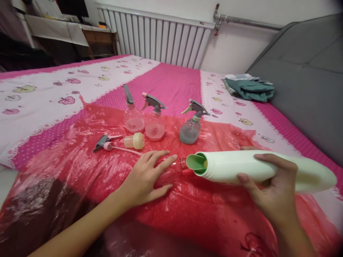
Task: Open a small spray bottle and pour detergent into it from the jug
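My left hand (147, 175) has its thumb and fingers around the body of a clear bottle (182, 163), which is hard to make out against the red sheet. That bottle's neck points right. My right hand (278, 187) is wrapped around a large pale green jug-like bottle (235, 165), held nearly level above the sheet. Its green pouring spout (197, 163) faces left, close to the clear bottle's neck. Beyond my left hand lie a loose grey and pink spray trigger (103, 143) with a thin tube and a clear cup with a cream-coloured ring (137, 141).
Three spray bottles stand behind: one pink-tinted (134, 121), another pink-tinted (154, 126), and one grey-green (189, 131). A red plastic sheet (112, 210) covers part of the patterned bed (179, 82). Folded clothes (249, 88) lie by the grey headboard (305, 67).
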